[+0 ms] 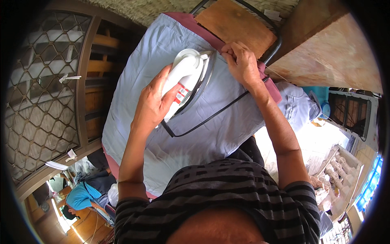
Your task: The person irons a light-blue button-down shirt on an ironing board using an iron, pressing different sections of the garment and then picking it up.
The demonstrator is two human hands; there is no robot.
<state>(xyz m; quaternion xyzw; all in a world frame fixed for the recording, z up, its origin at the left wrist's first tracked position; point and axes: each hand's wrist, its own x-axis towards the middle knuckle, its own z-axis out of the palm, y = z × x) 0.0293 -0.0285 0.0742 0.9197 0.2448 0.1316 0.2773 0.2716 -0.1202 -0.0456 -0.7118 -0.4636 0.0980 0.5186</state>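
Note:
My left hand is wrapped round the handle of a white clothes iron, which rests on a light blue cloth. The iron's tip points toward the far side, close to the cloth's far edge. That cloth lies over a board with a maroon cover. My right hand is at the far right edge of the cloth, with thumb and fingers pinched together on it. From the back of the iron a black cord loops across the cloth and passes under my right forearm.
Beyond the board's far end is a brown wooden panel within a dark metal frame. A metal lattice gate stands at left. Another person in a blue shirt is at lower left. More bluish cloth hangs at right, near a teal container.

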